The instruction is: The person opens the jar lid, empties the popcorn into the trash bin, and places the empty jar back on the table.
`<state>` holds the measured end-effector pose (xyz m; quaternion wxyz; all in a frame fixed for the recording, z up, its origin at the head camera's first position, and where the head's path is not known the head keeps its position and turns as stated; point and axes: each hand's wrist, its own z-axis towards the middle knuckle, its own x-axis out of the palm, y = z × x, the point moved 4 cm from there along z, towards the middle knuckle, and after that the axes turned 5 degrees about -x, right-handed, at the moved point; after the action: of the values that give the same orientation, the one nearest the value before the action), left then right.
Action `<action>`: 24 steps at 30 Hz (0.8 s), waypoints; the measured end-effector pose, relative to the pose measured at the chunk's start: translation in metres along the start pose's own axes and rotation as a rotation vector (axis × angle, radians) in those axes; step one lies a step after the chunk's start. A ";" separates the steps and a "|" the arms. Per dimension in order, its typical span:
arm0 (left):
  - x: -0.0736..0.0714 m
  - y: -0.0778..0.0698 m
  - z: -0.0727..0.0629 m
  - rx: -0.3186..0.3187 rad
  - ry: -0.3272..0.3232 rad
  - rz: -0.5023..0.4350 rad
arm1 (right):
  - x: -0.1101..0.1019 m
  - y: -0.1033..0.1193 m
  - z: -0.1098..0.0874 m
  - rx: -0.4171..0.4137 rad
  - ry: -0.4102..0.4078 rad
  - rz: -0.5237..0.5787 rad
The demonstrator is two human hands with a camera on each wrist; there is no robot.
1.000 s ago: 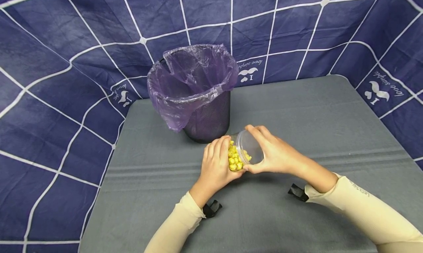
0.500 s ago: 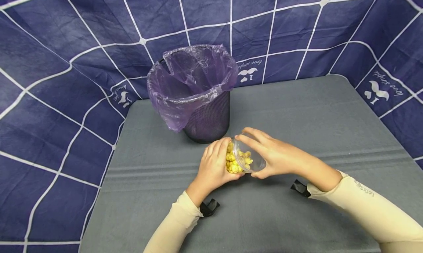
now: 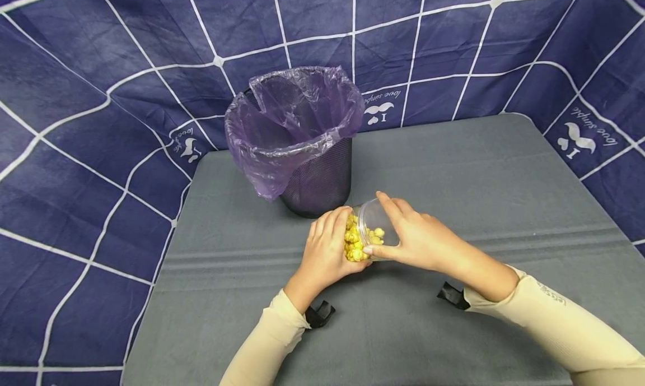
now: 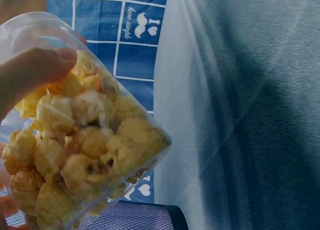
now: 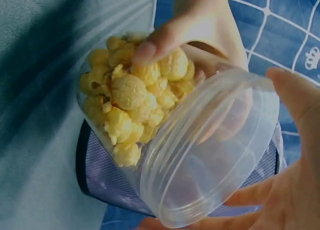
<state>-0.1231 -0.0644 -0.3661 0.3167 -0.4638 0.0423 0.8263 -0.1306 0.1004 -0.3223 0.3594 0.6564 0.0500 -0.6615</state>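
Observation:
A clear plastic jar (image 3: 356, 210) of yellow popcorn (image 3: 354, 244) is held tilted over the front middle of the table, its lid end to the right. My left hand (image 3: 322, 251) grips the jar's body, its thumb lying across the side in the left wrist view. Around the see-through lid (image 5: 220, 150) curls my right hand (image 3: 420, 237), thumb at the near edge and fingers at the far edge. In the right wrist view a fingertip (image 5: 275, 74) meets the lid's edge. The popcorn lies mostly in the body, with a few pieces near the lid.
Behind the hands stands a black mesh waste bin (image 3: 325, 178) lined with a purple plastic bag (image 3: 267, 170). A grey cloth-covered table (image 3: 478, 178) lies beneath. Blue cloth (image 3: 403, 44) with white lines hangs at the back and both sides.
My right hand turned over the lid half a second ago and has since turned back, its thumb now farther left on the near edge. My left hand and the bin stay almost still.

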 end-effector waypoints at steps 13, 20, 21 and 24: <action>0.000 0.004 0.000 0.055 0.005 0.003 | 0.000 -0.002 0.002 -0.424 -0.013 0.049; 0.000 0.006 0.001 0.026 0.046 -0.015 | 0.000 -0.003 0.001 -0.209 0.052 0.086; 0.000 0.006 0.001 0.024 0.045 -0.016 | 0.001 -0.003 0.001 -0.142 0.040 0.073; 0.001 0.006 0.002 0.022 0.045 -0.014 | 0.002 0.000 0.001 0.015 0.015 0.041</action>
<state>-0.1276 -0.0680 -0.3669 0.3268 -0.4789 0.0553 0.8129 -0.1308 0.0992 -0.3244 0.3676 0.6648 0.0344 -0.6494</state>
